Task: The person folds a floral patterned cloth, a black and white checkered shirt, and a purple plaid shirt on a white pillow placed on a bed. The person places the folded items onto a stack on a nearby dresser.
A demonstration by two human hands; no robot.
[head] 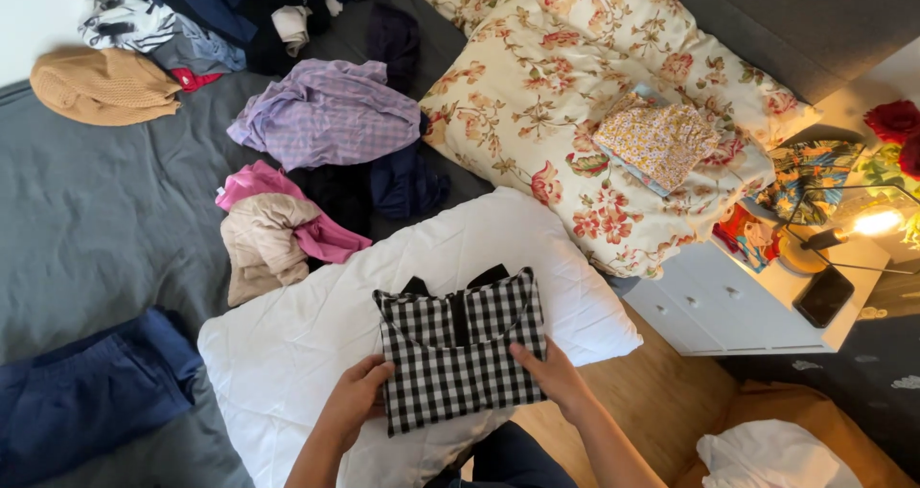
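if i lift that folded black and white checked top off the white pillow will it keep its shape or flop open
The checked top is thin cloth, so it will probably sag and unfold unless held from both sides, as the left hand and right hand flank it now. It looks light. The white pillow under it is soft, so pushing may bunch it rather than slide it.

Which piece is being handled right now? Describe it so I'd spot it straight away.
Find the white pillow at the near edge of the grey bed. On it lies a folded checked top, with the left hand and right hand on its sides. It is the only black-and-white check there.
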